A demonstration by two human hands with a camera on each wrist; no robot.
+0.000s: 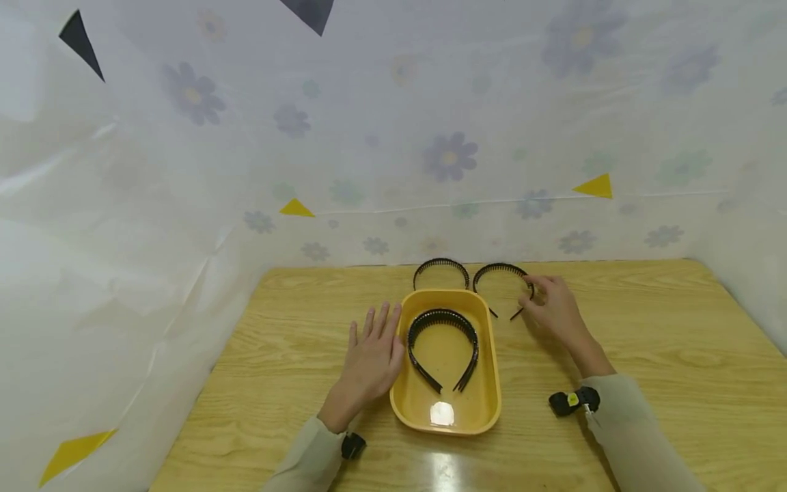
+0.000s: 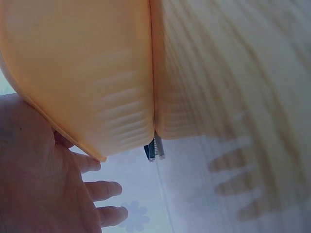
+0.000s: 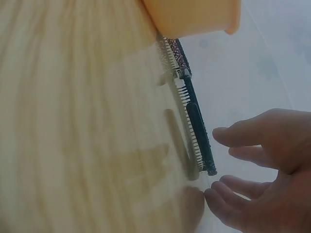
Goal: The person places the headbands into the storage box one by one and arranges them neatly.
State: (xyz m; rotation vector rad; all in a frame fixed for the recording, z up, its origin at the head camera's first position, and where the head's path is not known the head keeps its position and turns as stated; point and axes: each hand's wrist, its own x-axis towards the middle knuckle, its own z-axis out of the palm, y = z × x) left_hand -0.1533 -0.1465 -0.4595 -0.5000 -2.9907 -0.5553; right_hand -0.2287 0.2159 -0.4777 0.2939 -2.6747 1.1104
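Observation:
Flat fingers of my left hand (image 1: 371, 362) rest along the left rim of a yellow plastic tray (image 1: 445, 421); the left wrist view shows that hand (image 2: 43, 174) against the tray's outer side (image 2: 82, 73). Inside the tray lie black toothed headbands (image 1: 443, 316), nested together. Beyond it on the table is a black headband (image 1: 440, 261), its lower part hidden by the tray. Beside that one lies another black headband (image 1: 501, 266), with my right hand (image 1: 556, 307) at its right arm. In the right wrist view, thumb and fingers (image 3: 238, 137) stand apart close to this headband (image 3: 200, 133).
The wood-grain table (image 1: 295, 383) runs back to a white sheet (image 1: 369, 137) printed with flowers, which also hangs at both sides. Black wrist bands (image 1: 574, 400) sit at the sleeve cuffs.

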